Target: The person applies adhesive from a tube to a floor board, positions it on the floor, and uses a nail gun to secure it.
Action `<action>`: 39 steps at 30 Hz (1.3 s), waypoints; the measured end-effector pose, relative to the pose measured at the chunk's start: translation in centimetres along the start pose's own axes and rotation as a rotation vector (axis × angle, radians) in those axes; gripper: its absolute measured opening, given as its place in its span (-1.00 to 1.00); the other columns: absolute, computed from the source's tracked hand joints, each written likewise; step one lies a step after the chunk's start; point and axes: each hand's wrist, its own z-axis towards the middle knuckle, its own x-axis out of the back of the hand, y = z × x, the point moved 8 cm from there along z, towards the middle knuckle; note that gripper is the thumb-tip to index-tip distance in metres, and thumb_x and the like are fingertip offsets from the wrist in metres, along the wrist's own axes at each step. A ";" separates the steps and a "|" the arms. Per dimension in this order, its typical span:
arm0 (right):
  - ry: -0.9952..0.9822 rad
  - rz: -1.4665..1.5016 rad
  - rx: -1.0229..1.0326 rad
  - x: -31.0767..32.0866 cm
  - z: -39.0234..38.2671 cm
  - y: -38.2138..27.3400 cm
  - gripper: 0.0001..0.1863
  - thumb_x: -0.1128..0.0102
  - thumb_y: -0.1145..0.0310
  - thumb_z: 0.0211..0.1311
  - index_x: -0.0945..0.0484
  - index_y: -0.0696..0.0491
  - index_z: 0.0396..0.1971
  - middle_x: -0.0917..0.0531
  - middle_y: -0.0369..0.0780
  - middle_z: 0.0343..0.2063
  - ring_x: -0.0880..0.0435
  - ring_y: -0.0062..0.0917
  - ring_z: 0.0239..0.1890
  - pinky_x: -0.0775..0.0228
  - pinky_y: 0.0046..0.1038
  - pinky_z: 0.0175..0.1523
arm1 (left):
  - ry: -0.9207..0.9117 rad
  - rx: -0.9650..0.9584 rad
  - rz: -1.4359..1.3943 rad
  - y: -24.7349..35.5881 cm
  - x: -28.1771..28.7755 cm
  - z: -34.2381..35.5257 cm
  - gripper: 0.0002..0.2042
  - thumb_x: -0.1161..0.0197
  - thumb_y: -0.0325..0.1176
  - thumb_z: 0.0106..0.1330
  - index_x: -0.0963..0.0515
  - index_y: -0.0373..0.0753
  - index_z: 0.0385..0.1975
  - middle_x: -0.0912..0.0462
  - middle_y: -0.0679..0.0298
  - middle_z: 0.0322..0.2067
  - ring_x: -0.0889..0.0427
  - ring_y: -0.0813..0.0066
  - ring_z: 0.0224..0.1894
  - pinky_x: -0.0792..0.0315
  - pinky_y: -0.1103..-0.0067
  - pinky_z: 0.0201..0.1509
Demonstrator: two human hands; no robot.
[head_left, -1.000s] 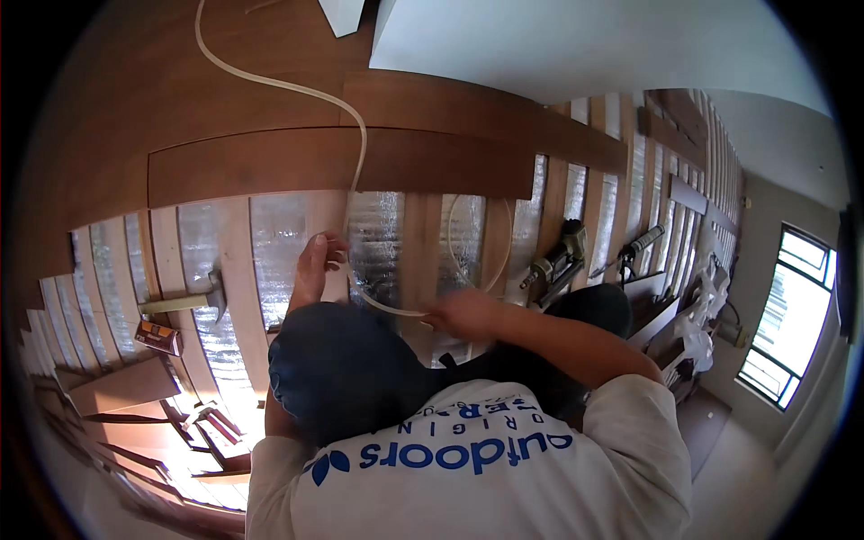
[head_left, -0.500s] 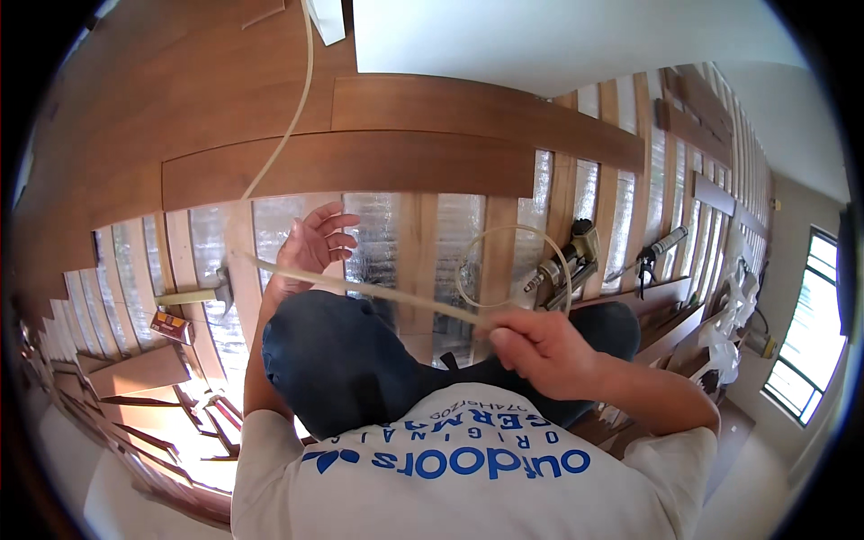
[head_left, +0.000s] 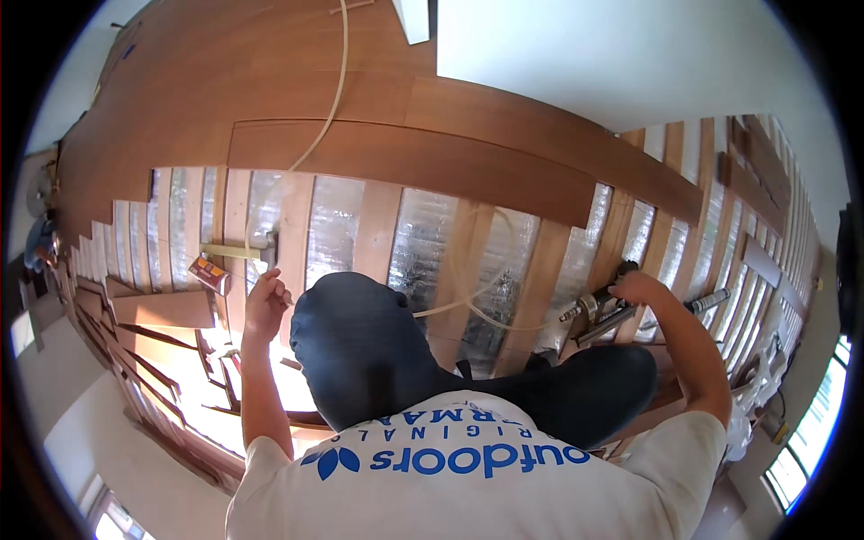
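Head view: nail gun (head_left: 589, 310) against right grip (head_left: 637, 288), mostly leftward

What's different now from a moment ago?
The right hand let go of the pale hose and went right, to the nail gun. The left hand moved left, near the hammer, and curled; whether it grips the hose is unclear. The hammer and small box stayed put.

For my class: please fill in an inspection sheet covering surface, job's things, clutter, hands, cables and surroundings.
Surface: brown floorboards; pale wooden strips with silvery sheeting between.
Job's things: nail gun; pale hose.
Clutter: hammer, small box, caulking gun, white plastic bags.
Hands: right hand on the nail gun; left hand at the hose, grip unclear.
Cables: hose appears joined to the nail gun.
Surroundings: window at lower right.
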 end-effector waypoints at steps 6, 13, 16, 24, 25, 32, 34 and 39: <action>0.084 1.315 -0.363 -15.4 5.2 7.7 -0.33 -0.26 -0.30 0.28 -0.53 0.03 0.02 -0.64 -0.13 -0.35 -0.60 -0.33 -0.46 -0.49 -0.32 -0.41 | 0.425 -0.197 0.462 -0.8 12.5 0.1 -0.58 0.03 -0.39 0.49 -0.39 -0.30 0.31 -0.50 0.35 -0.38 -0.47 0.63 -0.45 -0.40 0.68 -0.42; 0.147 1.734 -0.217 -15.0 8.4 4.5 -0.72 -0.38 0.03 0.33 -0.56 -0.09 -0.34 -0.51 -0.35 -0.57 -0.45 -0.49 -0.63 -0.23 -0.39 -0.59 | 0.804 -0.267 0.700 -1.9 21.4 -2.8 -0.57 -0.11 -0.23 0.49 -0.44 -0.23 0.30 -0.71 0.17 -0.35 -0.69 0.49 -0.44 -0.55 0.52 -0.36; 0.037 1.651 -0.204 -15.6 7.0 3.0 -0.72 -0.37 0.06 0.33 -0.57 -0.07 -0.23 -0.61 -0.35 -0.46 -0.59 -0.46 -0.45 -0.41 -0.32 -0.45 | 0.946 -0.321 0.695 -1.9 25.9 -6.1 -0.60 -0.11 -0.21 0.50 -0.48 -0.14 0.28 -0.74 0.18 -0.33 -0.71 0.52 -0.42 -0.54 0.51 -0.34; -0.007 0.445 0.558 -2.5 -4.9 -11.2 -0.55 -0.51 0.18 0.17 -0.61 0.16 -0.08 -0.74 -0.20 -0.27 -0.73 -0.41 -0.21 -0.61 -0.33 -0.09 | 1.071 -0.172 1.252 1.9 25.9 -10.4 -0.61 -0.02 -0.15 0.55 -0.44 -0.03 0.31 -0.72 0.06 0.00 -0.74 0.09 -0.03 -0.58 0.25 0.04; 0.150 0.131 0.544 -0.1 -6.7 -15.0 -0.48 -0.56 0.09 0.09 -0.63 0.18 -0.12 -0.75 -0.12 -0.30 -0.76 -0.39 -0.25 -0.62 -0.29 -0.11 | 1.097 -0.133 1.275 2.0 26.5 -11.2 -0.62 -0.01 -0.16 0.54 -0.44 -0.01 0.29 -0.68 0.06 0.10 -0.66 -0.02 0.11 -0.54 0.20 0.16; 0.044 -0.730 0.746 -9.2 -5.0 -32.3 -0.40 -0.38 -0.12 0.18 -0.66 0.16 -0.09 -0.76 -0.03 -0.26 -0.75 -0.07 -0.16 -0.61 -0.13 -0.07 | 1.255 -0.164 1.024 0.7 33.5 -19.2 -0.57 0.07 -0.23 0.52 -0.36 0.05 0.37 -0.58 0.13 0.24 -0.59 0.05 0.22 -0.49 0.24 0.22; 0.110 -0.780 0.948 -12.7 -4.6 -33.3 -0.44 -0.37 -0.05 0.20 -0.64 0.14 -0.04 -0.75 0.00 -0.20 -0.74 -0.03 -0.15 -0.62 -0.11 -0.06 | 1.306 0.018 1.241 0.6 34.4 -19.7 -0.59 0.09 -0.18 0.57 -0.34 0.12 0.38 -0.59 0.12 0.22 -0.60 0.05 0.22 -0.48 0.21 0.23; 0.167 -0.378 1.005 -15.1 -9.5 -36.3 -0.54 -0.33 0.16 0.23 -0.59 0.15 0.02 -0.67 0.04 -0.05 -0.66 -0.03 -0.01 -0.55 -0.14 0.08 | 1.249 0.273 1.180 -7.9 40.7 -23.2 -0.63 -0.04 -0.21 0.54 -0.47 0.06 0.30 -0.67 0.09 0.12 -0.65 0.07 0.16 -0.52 0.23 0.20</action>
